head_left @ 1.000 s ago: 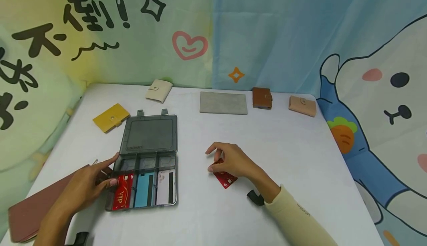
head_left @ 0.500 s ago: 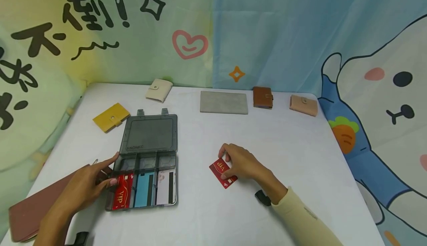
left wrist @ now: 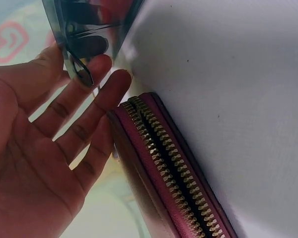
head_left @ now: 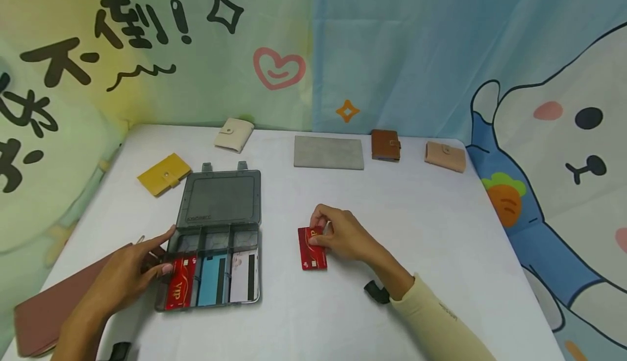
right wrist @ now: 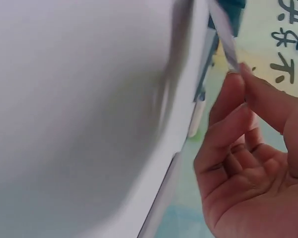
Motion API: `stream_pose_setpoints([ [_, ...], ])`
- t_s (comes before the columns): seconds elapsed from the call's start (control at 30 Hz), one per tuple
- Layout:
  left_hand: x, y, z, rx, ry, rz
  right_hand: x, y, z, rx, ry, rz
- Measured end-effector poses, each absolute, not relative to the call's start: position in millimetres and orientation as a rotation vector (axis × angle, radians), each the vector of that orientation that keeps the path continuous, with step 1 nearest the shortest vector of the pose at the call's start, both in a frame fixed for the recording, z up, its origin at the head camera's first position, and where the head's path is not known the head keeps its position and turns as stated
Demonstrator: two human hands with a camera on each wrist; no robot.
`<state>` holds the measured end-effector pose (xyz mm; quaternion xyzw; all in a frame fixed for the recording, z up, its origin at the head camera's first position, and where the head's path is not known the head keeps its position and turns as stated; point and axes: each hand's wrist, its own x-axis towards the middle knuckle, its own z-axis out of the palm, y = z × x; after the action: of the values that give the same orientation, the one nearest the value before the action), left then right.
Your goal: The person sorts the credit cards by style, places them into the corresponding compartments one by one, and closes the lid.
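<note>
My right hand [head_left: 345,236] pinches a red VIP card [head_left: 312,257] between thumb and fingers, over the middle of the white table. In the right wrist view the card [right wrist: 225,37] is seen nearly edge-on, a thin strip beyond the fingertips. To the left lies a grey translucent compartment box [head_left: 219,197] with its lid folded back. Its near compartments hold another red VIP card [head_left: 181,285], a blue card [head_left: 208,282] and a whitish card [head_left: 240,279], each in its own. My left hand [head_left: 124,271] rests along the box's left edge, fingers extended.
A brownish-red zip wallet [head_left: 63,306] lies beside the left hand. Along the far side are a yellow card holder [head_left: 164,174], a cream wallet [head_left: 234,134], a grey flat wallet [head_left: 328,152], a brown wallet [head_left: 385,144] and a tan wallet [head_left: 444,156].
The red card in my right hand has come up and shifted left, turning from slanted to nearly upright in the head view. The left hand and the box have stayed put.
</note>
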<state>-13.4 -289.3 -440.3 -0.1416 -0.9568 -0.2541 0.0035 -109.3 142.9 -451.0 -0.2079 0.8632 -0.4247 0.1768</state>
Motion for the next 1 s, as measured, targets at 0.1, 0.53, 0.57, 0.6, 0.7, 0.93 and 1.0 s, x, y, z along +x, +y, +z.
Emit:
stream_pose_setpoints([
  [0.1, -12.5, -289.1, -440.9, -0.446, -2.991, -0.803, -108.7, 130.4, -446.4, -0.575, 2.320, -1.350],
  [0.53, -12.4, -291.8, -442.7, -0.435, -2.989, -0.831, -94.4, 43.6, -430.2, -0.700, 1.967, -1.556],
  [0.57, -12.2, -292.3, -443.0, -0.430, -2.988, -0.838, -93.0, 36.3, -430.0, -0.719, 1.951, -1.548],
  [0.6, -12.1, -292.7, -443.5, -0.429, -2.986, -0.844, -91.7, 29.3, -430.2, -0.738, 1.930, -1.543],
  [0.7, -11.8, -293.4, -444.5, -0.423, -2.985, -0.862, -88.6, 10.5, -431.7, -0.784, 1.887, -1.515],
  [0.93, -13.4, -292.1, -444.8, -0.428, -2.968, -0.898, -83.3, -23.7, -436.1, -0.798, 1.862, -1.468],
  [1.0, -14.6, -292.0, -445.2, -0.427, -2.966, -0.906, -82.2, -32.1, -436.6, -0.808, 1.891, -1.438],
])
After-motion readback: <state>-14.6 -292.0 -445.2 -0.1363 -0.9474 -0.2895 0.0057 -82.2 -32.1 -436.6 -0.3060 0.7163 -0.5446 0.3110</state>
